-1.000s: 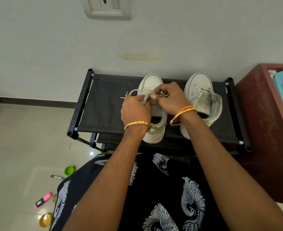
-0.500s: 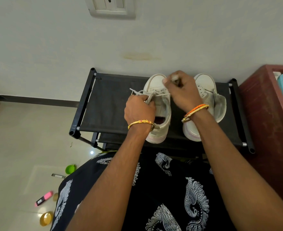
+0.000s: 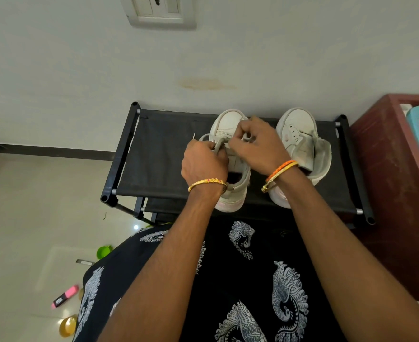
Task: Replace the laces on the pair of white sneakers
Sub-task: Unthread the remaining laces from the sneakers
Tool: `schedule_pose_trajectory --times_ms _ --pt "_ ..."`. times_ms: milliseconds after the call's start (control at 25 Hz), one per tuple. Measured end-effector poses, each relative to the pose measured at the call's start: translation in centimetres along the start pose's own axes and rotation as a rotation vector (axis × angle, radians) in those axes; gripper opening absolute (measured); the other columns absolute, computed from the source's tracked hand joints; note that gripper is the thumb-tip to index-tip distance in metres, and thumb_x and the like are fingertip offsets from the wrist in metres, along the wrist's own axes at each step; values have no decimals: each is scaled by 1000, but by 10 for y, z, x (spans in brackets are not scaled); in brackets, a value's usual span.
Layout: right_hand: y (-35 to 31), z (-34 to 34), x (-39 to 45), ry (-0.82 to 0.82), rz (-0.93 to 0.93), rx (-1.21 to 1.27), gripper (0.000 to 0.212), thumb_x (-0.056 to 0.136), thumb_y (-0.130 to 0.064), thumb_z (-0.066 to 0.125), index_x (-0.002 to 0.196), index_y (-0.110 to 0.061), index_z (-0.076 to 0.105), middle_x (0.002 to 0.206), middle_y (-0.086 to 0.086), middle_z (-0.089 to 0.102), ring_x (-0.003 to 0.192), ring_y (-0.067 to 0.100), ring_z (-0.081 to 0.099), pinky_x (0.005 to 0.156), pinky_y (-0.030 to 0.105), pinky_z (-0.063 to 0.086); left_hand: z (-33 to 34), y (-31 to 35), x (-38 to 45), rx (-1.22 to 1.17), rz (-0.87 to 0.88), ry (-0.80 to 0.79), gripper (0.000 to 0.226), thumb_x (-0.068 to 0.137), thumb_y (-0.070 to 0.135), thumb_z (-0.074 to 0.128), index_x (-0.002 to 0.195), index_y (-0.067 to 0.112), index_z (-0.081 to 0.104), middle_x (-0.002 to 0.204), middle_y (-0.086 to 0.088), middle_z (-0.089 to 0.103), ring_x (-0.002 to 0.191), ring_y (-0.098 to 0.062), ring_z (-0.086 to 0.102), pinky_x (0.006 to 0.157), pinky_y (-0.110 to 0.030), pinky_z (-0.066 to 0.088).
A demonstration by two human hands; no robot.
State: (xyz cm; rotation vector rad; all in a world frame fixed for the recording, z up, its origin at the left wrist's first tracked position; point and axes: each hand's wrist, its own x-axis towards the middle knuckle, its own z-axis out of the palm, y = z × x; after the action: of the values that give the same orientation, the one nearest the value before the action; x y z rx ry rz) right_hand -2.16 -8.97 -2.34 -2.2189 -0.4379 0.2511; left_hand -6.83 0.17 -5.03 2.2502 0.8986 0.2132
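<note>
Half a second ago the right hand (image 3: pixel 257 146) was raised toward the toe of the left sneaker (image 3: pixel 230 154), drawing a length of lace (image 3: pixel 204 138) up and away. Now it is back down over the eyelets, close against the left hand (image 3: pixel 203 164), much as it sat a full second ago. That looks like one pull-through finished and the next eyelet being started, so the lacing of this shoe is under way, not done.

Both sneakers sit on the top shelf of the black shoe rack (image 3: pixel 154 154), toes toward the wall. The left hand's grip is clenched on the lace at the left side of the shoe, with a loop and a bare tip sticking out beyond the knuckles. The right hand's grip pinches another stretch of the lace over the tongue.

The right sneaker (image 3: pixel 299 144) stands just beside the right wrist, untouched, its tongue flopped open and its eyelets apparently bare, so it probably awaits its lace.

The hands cover most of the eyelet rows, so how many are threaded cannot be told, nor whether this lace is the new one. The right fingertips are blurred. A red cabinet (image 3: pixel 388 193) is cut off at the right edge.
</note>
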Motion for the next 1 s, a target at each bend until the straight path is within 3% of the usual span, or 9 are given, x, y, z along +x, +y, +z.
schedule_pose_trajectory --times_ms 80,200,280,440,560,680,760,920,1000 --pt "0 -5 3 42 53 334 24 79 -13 52 56 -11 46 67 6 44 67 13 41 67 31 41 1 0 0 -8 0 5 23 88 35 60 94 17 74 97 -8 63 76 -23 60 58 -30 42" --pt "1 -12 11 67 226 787 24 82 1 44 59 -8 46 70 7 54 74 17 51 69 28 45 1 0 0 -11 4 4 24 89 36 60 94 16 73 95 -6 63 70 -18 56 56 -27 41" --pt "3 -10 13 71 255 906 27 87 4 39 64 -9 46 62 4 60 71 20 58 69 30 48 1 0 1 -1 9 6 24 88 35 60 92 16 74 92 -6 64 67 -16 54 52 -24 38" --pt "4 1 17 177 240 817 22 90 -2 48 71 -12 46 44 -8 40 41 4 40 48 21 39 2 -1 2 -5 9 10 22 87 35 61 91 17 74 92 -6 65 68 -17 57 53 -26 39" --pt "5 -1 19 325 240 820 21 88 -3 54 72 -15 48 54 -4 41 43 4 39 43 18 37 2 -1 2 0 12 13 23 87 35 62 96 16 73 96 -5 64 70 -15 55 55 -25 40" --pt "14 -5 22 444 305 823 17 89 -5 55 84 -20 47 76 1 53 59 10 52 59 28 51 1 0 2 -9 31 15 27 86 34 63 106 16 66 102 -3 63 82 -18 60 61 -27 43" --pt "21 -9 23 533 317 713 15 92 -7 51 101 -18 45 101 10 55 72 11 57 66 23 54 0 2 2 -7 60 14 34 86 32 64 115 16 57 108 -3 60 93 -19 60 66 -27 43" --pt "32 -18 19 529 114 241 42 92 -11 54 131 -8 38 133 14 39 108 14 45 75 -7 31 5 4 9 76 224 2 45 86 26 64 128 19 50 123 -7 47 110 -21 48 79 -30 48" --pt "32 -18 14 498 -7 68 45 87 -8 56 131 -5 42 136 16 39 124 22 39 83 -8 24 9 5 12 160 322 -38 43 88 20 61 130 22 54 125 -7 46 114 -23 43 87 -36 50"
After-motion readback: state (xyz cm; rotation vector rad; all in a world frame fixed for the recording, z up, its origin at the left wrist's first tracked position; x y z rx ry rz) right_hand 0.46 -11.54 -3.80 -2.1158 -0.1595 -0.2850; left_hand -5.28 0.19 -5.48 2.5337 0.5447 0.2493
